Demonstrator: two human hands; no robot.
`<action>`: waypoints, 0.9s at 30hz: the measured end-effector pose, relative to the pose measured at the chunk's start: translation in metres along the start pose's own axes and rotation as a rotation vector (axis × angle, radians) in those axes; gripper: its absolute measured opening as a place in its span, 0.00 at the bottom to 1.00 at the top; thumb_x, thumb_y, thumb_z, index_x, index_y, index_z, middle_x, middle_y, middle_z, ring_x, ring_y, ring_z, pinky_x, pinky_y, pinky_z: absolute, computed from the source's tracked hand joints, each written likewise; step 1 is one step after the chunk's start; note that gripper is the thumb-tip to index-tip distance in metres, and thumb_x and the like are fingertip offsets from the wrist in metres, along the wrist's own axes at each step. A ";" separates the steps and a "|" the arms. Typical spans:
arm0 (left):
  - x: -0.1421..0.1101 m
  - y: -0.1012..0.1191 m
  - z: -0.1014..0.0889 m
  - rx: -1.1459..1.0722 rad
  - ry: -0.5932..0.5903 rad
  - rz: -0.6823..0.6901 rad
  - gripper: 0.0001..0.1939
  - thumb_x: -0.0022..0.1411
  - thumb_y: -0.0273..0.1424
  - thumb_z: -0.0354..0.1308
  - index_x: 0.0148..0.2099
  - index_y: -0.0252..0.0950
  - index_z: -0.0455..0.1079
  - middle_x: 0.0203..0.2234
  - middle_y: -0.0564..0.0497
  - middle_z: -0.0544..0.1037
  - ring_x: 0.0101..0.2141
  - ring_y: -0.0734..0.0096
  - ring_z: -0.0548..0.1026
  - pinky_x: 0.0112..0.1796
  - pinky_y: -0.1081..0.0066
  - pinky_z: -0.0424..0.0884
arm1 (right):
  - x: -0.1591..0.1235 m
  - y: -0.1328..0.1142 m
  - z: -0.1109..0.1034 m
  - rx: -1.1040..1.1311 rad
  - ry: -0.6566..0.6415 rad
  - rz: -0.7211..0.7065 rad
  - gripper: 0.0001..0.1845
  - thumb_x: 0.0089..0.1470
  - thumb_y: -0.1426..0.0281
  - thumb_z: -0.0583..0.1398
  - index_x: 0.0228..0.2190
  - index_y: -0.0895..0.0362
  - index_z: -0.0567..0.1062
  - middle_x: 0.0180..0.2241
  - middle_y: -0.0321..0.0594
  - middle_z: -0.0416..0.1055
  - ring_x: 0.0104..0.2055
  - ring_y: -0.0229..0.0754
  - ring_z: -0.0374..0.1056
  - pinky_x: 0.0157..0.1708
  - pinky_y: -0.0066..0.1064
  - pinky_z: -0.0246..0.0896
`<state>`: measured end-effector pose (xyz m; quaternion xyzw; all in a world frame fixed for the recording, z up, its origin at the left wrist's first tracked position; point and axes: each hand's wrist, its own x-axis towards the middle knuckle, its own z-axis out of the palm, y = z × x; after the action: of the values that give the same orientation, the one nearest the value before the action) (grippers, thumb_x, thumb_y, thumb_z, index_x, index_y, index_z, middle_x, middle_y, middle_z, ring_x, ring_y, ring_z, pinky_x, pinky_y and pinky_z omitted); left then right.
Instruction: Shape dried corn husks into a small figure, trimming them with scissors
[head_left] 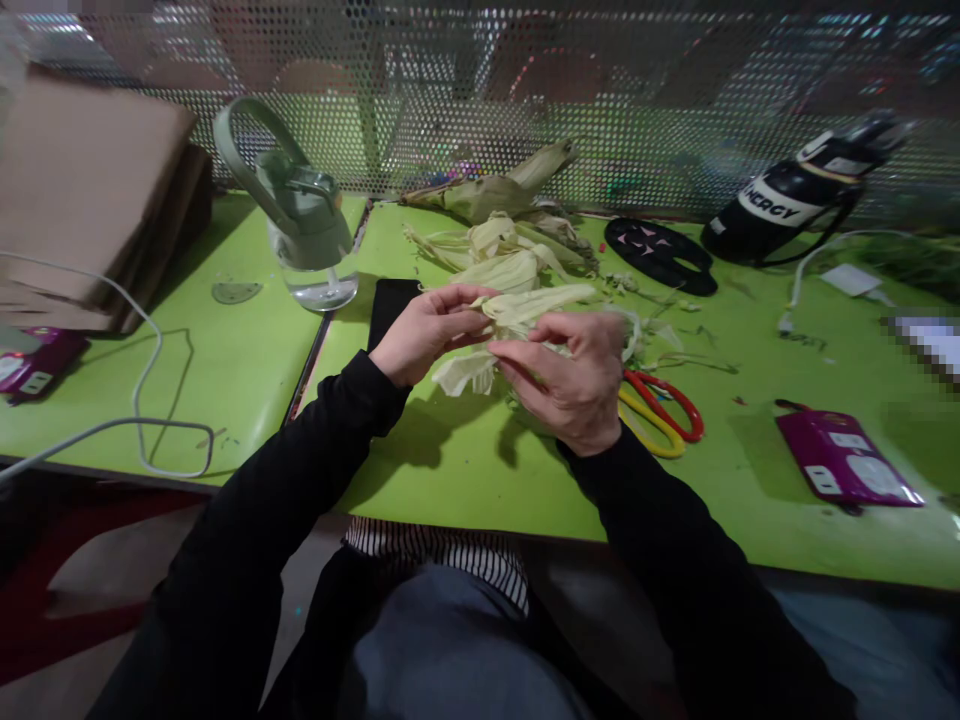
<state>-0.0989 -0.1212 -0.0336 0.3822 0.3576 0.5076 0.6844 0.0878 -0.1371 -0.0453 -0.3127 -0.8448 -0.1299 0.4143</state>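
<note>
Pale yellow-green corn husk (pixel 536 305) is held above the table between my two hands. My left hand (pixel 439 330) pinches its left end with thumb and fingers. My right hand (pixel 574 375) is closed on the husk's lower side, its fingertips near those of the left. A loose flap of husk (pixel 463 373) hangs below my left fingers. Just beyond lies a heap of pale husks (pixel 499 250), with a greener husk piece (pixel 510 190) behind it. Scissors with red and yellow handles (pixel 664 415) lie right of my right hand, their blades hidden.
A green-lidded water bottle (pixel 307 230) and a dark phone-like slab (pixel 390 305) are at left. Brown cardboard (pixel 90 180) stands far left. A black bottle (pixel 787 200) leans on the mesh screen (pixel 465 90). Purple power strips (pixel 847 455) and white cables lie on the green table (pixel 465 490).
</note>
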 end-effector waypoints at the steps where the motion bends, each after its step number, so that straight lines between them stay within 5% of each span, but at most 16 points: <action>1: 0.001 -0.001 -0.001 0.011 -0.023 -0.006 0.11 0.55 0.15 0.62 0.39 0.32 0.76 0.30 0.55 0.79 0.28 0.82 0.76 0.41 0.73 0.74 | 0.000 0.001 0.001 -0.063 0.039 -0.036 0.05 0.60 0.65 0.63 0.39 0.48 0.79 0.42 0.42 0.76 0.47 0.51 0.69 0.48 0.44 0.64; 3: 0.002 -0.002 -0.002 0.011 -0.064 -0.017 0.11 0.54 0.15 0.63 0.39 0.32 0.76 0.31 0.55 0.80 0.29 0.81 0.77 0.42 0.72 0.75 | 0.000 0.002 0.005 -0.119 0.075 -0.044 0.06 0.62 0.65 0.61 0.42 0.50 0.75 0.49 0.42 0.76 0.52 0.52 0.69 0.54 0.49 0.62; 6: 0.003 -0.005 -0.004 -0.027 -0.062 -0.019 0.09 0.56 0.16 0.64 0.38 0.32 0.75 0.31 0.55 0.79 0.32 0.80 0.78 0.45 0.72 0.75 | -0.001 0.005 0.012 -0.070 0.067 0.018 0.07 0.65 0.67 0.59 0.44 0.51 0.72 0.46 0.41 0.79 0.47 0.48 0.73 0.56 0.50 0.60; 11: 0.003 -0.008 -0.003 -0.023 -0.027 -0.009 0.06 0.63 0.24 0.63 0.33 0.31 0.71 0.27 0.56 0.75 0.29 0.82 0.75 0.42 0.72 0.75 | -0.003 0.005 0.014 0.037 0.013 0.107 0.04 0.65 0.67 0.57 0.41 0.52 0.71 0.41 0.41 0.78 0.43 0.47 0.73 0.44 0.43 0.63; 22: 0.000 -0.010 0.001 -0.044 -0.066 -0.038 0.05 0.60 0.26 0.66 0.33 0.32 0.72 0.31 0.56 0.77 0.32 0.81 0.76 0.42 0.72 0.76 | -0.002 0.003 0.013 0.174 -0.004 0.274 0.05 0.64 0.65 0.57 0.37 0.53 0.70 0.35 0.41 0.72 0.35 0.42 0.68 0.34 0.36 0.66; 27: 0.001 -0.008 -0.001 -0.036 -0.082 -0.068 0.09 0.55 0.18 0.66 0.38 0.32 0.74 0.33 0.55 0.79 0.33 0.80 0.78 0.46 0.70 0.76 | -0.004 0.004 0.014 0.195 0.006 0.303 0.04 0.62 0.67 0.59 0.35 0.53 0.69 0.34 0.40 0.71 0.34 0.42 0.68 0.33 0.36 0.66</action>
<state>-0.0960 -0.1215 -0.0416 0.3780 0.3327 0.4743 0.7221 0.0830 -0.1291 -0.0573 -0.3942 -0.7954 0.0158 0.4601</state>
